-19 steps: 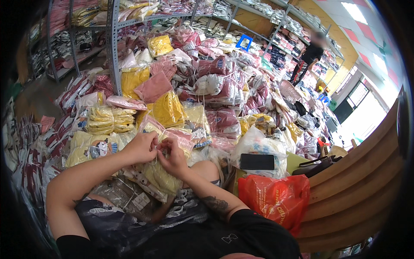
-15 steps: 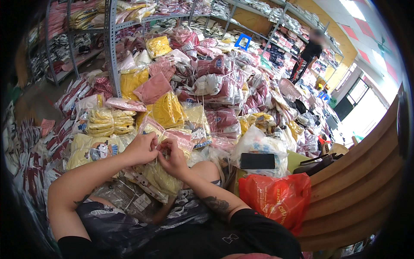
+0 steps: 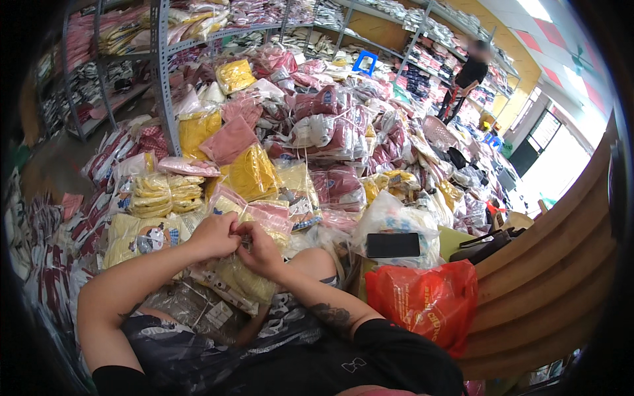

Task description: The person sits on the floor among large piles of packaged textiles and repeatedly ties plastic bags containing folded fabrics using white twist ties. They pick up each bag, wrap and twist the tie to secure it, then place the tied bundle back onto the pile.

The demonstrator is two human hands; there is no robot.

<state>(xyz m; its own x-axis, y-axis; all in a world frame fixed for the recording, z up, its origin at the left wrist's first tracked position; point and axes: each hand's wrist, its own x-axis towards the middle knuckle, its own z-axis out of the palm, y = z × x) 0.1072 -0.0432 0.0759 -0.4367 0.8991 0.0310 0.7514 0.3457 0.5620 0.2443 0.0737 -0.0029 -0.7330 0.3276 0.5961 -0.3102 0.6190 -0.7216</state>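
Observation:
My left hand [image 3: 216,236] and my right hand [image 3: 260,252] meet at the fingertips, both closed in a pinch. Whatever they hold between them is too small or hidden to make out. Just below them lies a bundle of pale yellow garments [image 3: 246,285] in clear plastic, tilted over my lap. Behind the fingers are pink bagged garments [image 3: 269,212]. To the left rest a pale yellow bagged garment with a cartoon print [image 3: 140,239] and a tied stack of yellow bagged garments [image 3: 165,196].
A large heap of bagged clothes [image 3: 330,129] spreads ahead. Metal shelves [image 3: 162,79] stand behind. At my right are a black phone [image 3: 393,245] on a white plastic bag [image 3: 396,221], a red plastic bag [image 3: 426,303] and a wooden surface [image 3: 541,284]. A person [image 3: 467,79] stands far right.
Both hands have drawn closer together and sunk slightly, and the right fingers have curled in more. The whole view has shifted a little. The far person's arm has changed position.

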